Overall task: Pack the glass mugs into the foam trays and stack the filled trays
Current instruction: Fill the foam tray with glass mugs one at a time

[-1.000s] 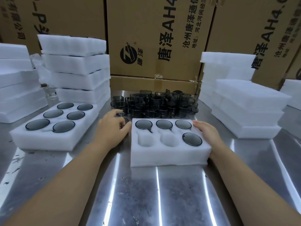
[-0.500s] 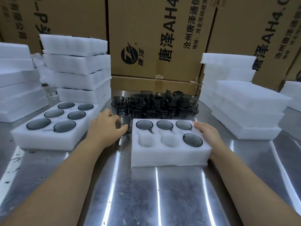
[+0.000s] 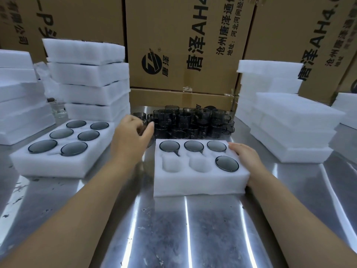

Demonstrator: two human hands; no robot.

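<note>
Glass mugs (image 3: 193, 122) — dark, crowded together at the back of the steel table (image 3: 212, 229) — stand just behind the foam tray (image 3: 197, 182), which holds 4, with 2 pockets (image 3: 171, 165) free. The left hand (image 3: 131, 140) curls thumb and fingers round 1 mug at the cluster's near-left edge, mostly hiding it. The right hand (image 3: 245, 159) lies loosely on the tray's right end. Lifting could clip neighbours — they touch, so one may tip. A filled tray (image 3: 58, 165) and foam stacks (image 3: 88, 84) hem both sides; open room lies nearer the person.
</note>
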